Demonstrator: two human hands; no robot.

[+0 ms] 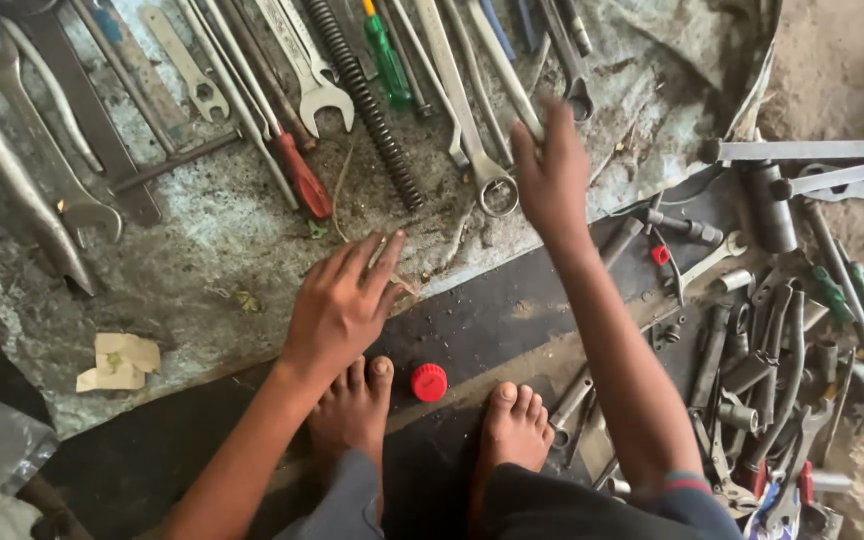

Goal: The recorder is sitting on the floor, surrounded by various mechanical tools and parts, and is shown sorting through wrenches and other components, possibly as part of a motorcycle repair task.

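While the left hand (pixel 340 305) rests flat, the right hand (pixel 550 172) reaches, grip open, empty.

Dim, soft daylight; faint shadows. Right hand (pixel 552 170) motion-blurred; frame corners darker, lower edge out of focus.

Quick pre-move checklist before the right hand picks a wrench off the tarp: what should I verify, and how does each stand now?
1. Right hand over the ring-end wrench: ok, it is above it, blurred.
2. Right grip empty: ok, fingers spread, nothing held.
3. Left hand bracing: ok, flat on the grey tarp, empty.
4. Wrench free of neighbours: not ok, other long tools lie tight beside it.
5. Red cap clear of the feet: ok, it sits between them, apart.
6. Contact with the wrench: cannot tell, motion blur.
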